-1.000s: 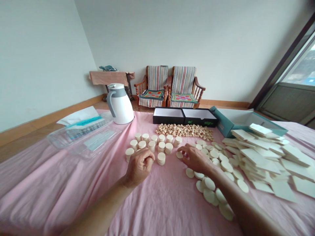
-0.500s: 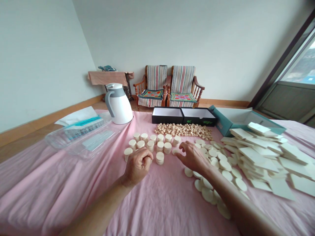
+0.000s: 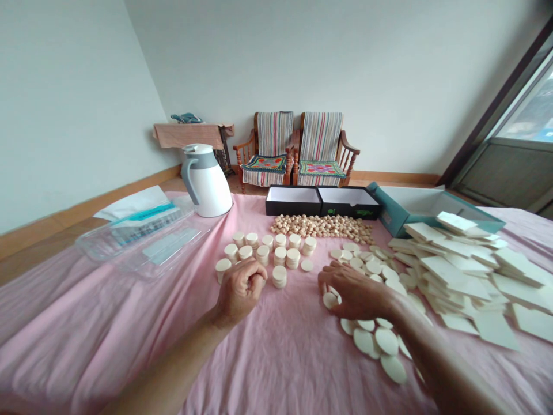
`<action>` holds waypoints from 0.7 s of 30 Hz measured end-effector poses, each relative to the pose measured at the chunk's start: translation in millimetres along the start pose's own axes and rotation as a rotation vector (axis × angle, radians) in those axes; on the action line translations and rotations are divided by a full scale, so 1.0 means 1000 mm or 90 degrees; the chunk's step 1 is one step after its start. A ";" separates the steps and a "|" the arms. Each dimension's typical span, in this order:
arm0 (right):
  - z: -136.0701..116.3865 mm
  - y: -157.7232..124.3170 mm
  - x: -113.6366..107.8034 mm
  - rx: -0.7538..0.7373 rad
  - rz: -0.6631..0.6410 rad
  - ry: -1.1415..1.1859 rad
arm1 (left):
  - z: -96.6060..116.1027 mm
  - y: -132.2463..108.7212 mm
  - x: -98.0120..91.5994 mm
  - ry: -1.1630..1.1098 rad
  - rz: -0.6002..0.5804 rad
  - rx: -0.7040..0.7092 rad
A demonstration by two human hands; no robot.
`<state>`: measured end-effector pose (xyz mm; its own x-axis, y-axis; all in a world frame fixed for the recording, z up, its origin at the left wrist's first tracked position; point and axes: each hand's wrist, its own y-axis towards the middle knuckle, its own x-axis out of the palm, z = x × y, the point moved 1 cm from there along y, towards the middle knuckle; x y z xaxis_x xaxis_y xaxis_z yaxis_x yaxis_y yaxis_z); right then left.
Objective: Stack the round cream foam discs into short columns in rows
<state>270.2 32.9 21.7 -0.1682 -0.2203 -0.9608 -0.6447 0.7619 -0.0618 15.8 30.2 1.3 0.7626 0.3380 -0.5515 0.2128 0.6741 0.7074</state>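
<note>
My left hand [image 3: 244,288] is curled into a fist just in front of the stacks of round wooden discs [image 3: 280,255]. Whether anything is inside that fist is hidden. To its right, a short stack of discs [image 3: 279,277] stands close by. My right hand [image 3: 356,288] reaches low over the loose pile of discs [image 3: 387,340], its fingers bent and apart. Between its thumb and fingertips shows a pale disc [image 3: 330,300] at the pile's left edge; I see no grip on it. One single disc [image 3: 306,265] lies flat at the right end of the stacks.
Small wooden beads [image 3: 322,226] lie before two black boxes [image 3: 294,207]. Square wooden tiles [image 3: 458,271] are heaped at right by a teal box [image 3: 391,218]. A white jug [image 3: 211,187] and clear plastic packaging [image 3: 142,236] stand left on the pink cloth [image 3: 276,357].
My right hand has let go of a disc at the right end of the stacks and moved right and nearer, over the loose discs. My left fist has stayed nearly still.
</note>
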 end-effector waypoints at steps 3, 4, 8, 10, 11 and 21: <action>0.003 0.008 0.005 0.011 0.047 0.034 | 0.002 0.001 0.000 0.003 0.002 0.003; 0.004 0.011 0.007 0.027 0.079 0.049 | 0.002 0.001 -0.001 0.003 0.002 0.004; 0.008 0.029 0.016 0.080 0.232 0.097 | 0.001 0.001 -0.001 0.003 0.004 0.001; 0.009 0.037 0.022 0.067 0.268 0.111 | 0.000 0.001 -0.001 0.003 0.005 0.001; 0.010 0.040 0.025 0.057 0.280 0.115 | 0.000 0.001 -0.001 0.003 0.005 0.002; 0.013 0.045 0.030 0.024 0.310 0.129 | 0.001 0.001 -0.002 0.009 0.010 0.003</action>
<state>245.4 68.5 -13.2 -0.5843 0.0542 -0.8097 -0.4299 0.8256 0.3654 14.8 29.5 3.0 0.7576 0.3570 -0.5464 0.2042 0.6655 0.7179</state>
